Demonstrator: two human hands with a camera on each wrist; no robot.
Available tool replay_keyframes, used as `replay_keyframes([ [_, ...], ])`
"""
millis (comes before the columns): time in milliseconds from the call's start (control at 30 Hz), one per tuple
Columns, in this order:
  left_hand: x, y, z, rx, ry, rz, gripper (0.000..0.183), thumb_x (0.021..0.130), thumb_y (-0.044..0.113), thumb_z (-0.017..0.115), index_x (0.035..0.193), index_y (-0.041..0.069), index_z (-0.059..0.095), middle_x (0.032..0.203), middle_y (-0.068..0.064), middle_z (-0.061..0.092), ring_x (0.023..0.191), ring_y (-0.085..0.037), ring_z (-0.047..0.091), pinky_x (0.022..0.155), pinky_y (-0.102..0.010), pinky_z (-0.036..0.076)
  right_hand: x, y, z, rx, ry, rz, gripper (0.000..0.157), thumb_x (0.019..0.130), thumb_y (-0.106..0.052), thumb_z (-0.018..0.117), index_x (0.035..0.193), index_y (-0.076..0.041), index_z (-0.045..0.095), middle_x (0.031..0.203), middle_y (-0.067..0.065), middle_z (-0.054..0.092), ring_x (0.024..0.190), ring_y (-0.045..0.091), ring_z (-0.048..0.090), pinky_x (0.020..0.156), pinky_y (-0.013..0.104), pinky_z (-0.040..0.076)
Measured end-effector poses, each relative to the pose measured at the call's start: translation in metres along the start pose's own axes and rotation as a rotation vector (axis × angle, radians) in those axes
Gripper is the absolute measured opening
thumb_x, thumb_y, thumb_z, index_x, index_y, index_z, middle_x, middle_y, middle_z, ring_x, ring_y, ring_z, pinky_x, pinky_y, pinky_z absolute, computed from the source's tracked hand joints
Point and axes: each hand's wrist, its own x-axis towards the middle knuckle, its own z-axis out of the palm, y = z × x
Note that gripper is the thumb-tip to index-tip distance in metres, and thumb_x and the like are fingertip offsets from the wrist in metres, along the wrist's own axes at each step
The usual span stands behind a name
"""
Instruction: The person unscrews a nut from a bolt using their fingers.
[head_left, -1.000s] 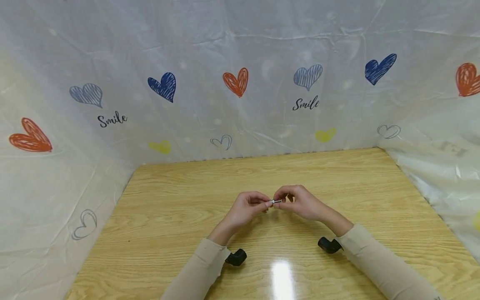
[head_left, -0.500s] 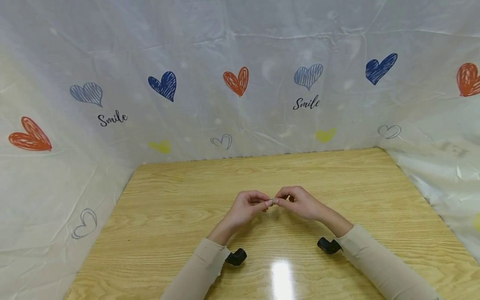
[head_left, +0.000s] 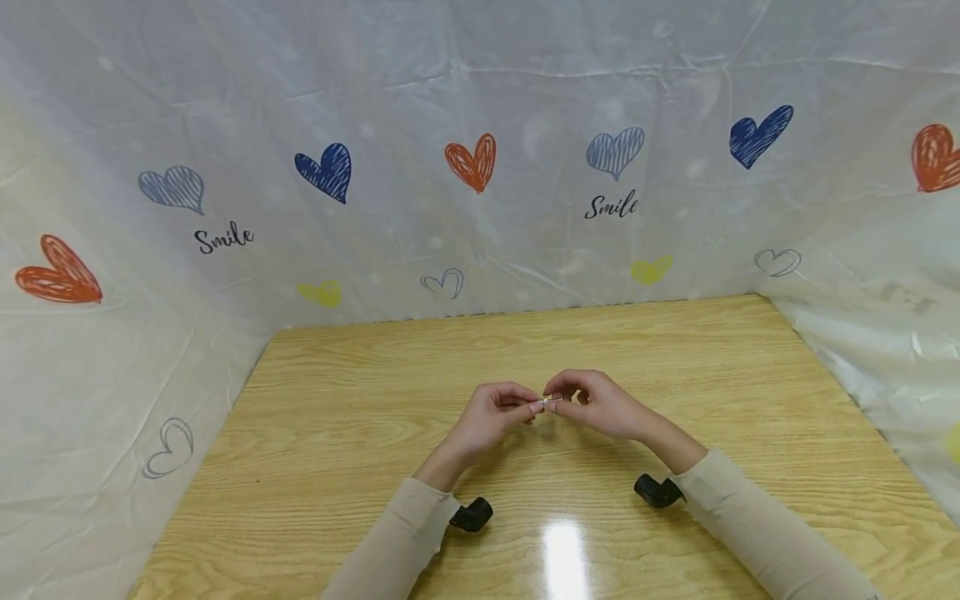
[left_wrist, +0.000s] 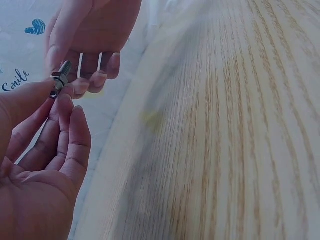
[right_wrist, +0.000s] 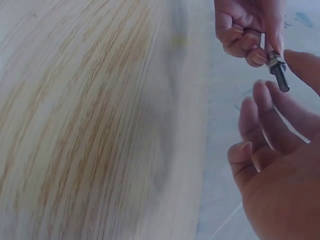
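Note:
My left hand (head_left: 489,418) pinches the head end of a small metal bolt (left_wrist: 65,67) between thumb and fingers. A hex nut (right_wrist: 276,62) sits on the bolt close to those fingertips, and the threaded end sticks out past it. Facing it is my right hand (head_left: 606,408), its thumb at the side of the nut and its other fingers loosely bent. In the right wrist view, right fingertips (right_wrist: 263,92) stand a little apart from the thread. Both hands are above the wooden table. The left fingers mostly cover the bolt head.
The wooden table (head_left: 360,467) spreads out below the hands. A pale sheet (head_left: 540,92) with printed hearts and "Smile" hangs behind and at both sides. Black wrist pieces (head_left: 472,515) stick out by both sleeves.
Half a second ago my right thumb and index finger covered the bolt's threaded end. They have since parted, and the thread shows again between them. My left hand has stayed in place.

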Motion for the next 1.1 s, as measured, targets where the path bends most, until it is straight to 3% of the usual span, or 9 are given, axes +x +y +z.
replay_keyframes([
  [167,-0.0002,0.0001,0.0002,0.011,-0.001,-0.009,0.018,0.098,0.014,0.072,0.111,0.002,0.074,0.106,-0.012,0.074,0.101,-0.046,0.065,0.088,-0.051,0.056,0.0009,0.0013,-0.0012,0.016,-0.048,0.029,0.025,0.108,-0.025,0.057,0.109,-0.009,0.075,0.1,0.014,0.073,0.087,0.026,0.064,0.068,0.03,0.049],
  [367,-0.0001,-0.0014,0.0006,0.005,-0.004,-0.014,0.018,0.098,0.013,0.071,0.11,0.001,0.073,0.106,-0.008,0.074,0.101,-0.045,0.066,0.089,-0.049,0.057,0.0011,0.0033,-0.0009,0.069,-0.074,0.029,0.023,0.108,-0.021,0.057,0.11,-0.007,0.075,0.102,0.016,0.073,0.096,0.035,0.068,0.071,0.03,0.053],
  [700,-0.0006,-0.0013,0.0019,0.001,0.014,-0.01,0.016,0.099,0.011,0.07,0.11,0.0,0.074,0.102,-0.009,0.075,0.099,-0.045,0.067,0.087,-0.048,0.057,0.0,0.0017,0.0007,0.066,-0.004,0.029,0.015,0.102,-0.019,0.068,0.109,-0.008,0.075,0.101,0.007,0.074,0.088,0.019,0.064,0.068,0.027,0.047],
  [933,-0.0016,-0.0011,0.0027,0.001,0.02,-0.003,0.017,0.099,0.012,0.07,0.11,-0.001,0.074,0.108,-0.023,0.072,0.099,-0.047,0.066,0.088,-0.049,0.057,-0.0004,-0.0018,0.002,0.039,0.033,0.014,0.012,0.1,-0.021,0.07,0.107,-0.011,0.074,0.096,0.001,0.072,0.085,0.017,0.061,0.068,0.027,0.042],
  [1100,-0.0029,0.0015,0.0035,0.002,0.026,0.002,0.018,0.099,0.014,0.07,0.11,0.0,0.074,0.11,-0.026,0.072,0.1,-0.047,0.066,0.089,-0.051,0.057,-0.0005,-0.0023,0.0017,0.012,0.051,-0.016,0.008,0.098,-0.021,0.072,0.105,-0.017,0.073,0.094,-0.004,0.07,0.083,0.016,0.059,0.067,0.028,0.041],
])
